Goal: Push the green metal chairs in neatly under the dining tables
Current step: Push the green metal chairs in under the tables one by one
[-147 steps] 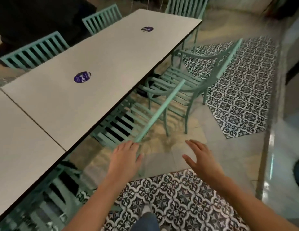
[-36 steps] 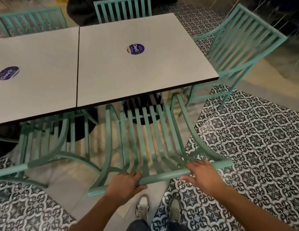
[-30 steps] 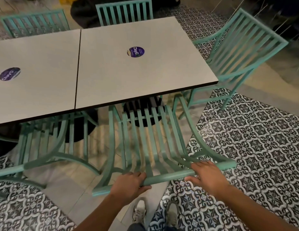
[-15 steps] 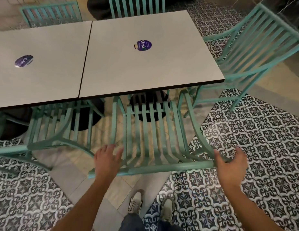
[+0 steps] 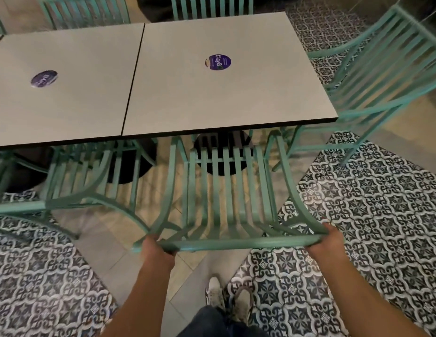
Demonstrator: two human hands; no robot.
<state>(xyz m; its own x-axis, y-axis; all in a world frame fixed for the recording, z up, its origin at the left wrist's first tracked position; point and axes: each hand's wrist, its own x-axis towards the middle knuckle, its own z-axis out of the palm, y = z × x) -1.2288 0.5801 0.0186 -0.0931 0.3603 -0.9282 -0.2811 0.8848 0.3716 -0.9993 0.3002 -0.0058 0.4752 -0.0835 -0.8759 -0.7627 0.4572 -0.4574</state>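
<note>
A second green chair [image 5: 73, 181] was tucked under the left table [image 5: 66, 93], and a third [image 5: 387, 76] was angled off the right table's [image 5: 224, 98] corner. The middle green metal chair [image 5: 226, 195] was partly seated beneath the right table, its top rail gripped at the ends by the left hand [image 5: 155, 249] and right hand [image 5: 330, 242]. The fingertips were hidden behind the rail.

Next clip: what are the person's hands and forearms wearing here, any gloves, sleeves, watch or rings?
Nothing shows on either: the left hand and right hand are bare, no gloves, and both forearms are uncovered to the frame's bottom edge, with no sleeve, watch or band. The fingers are mostly hidden, so rings cannot be told.
</note>
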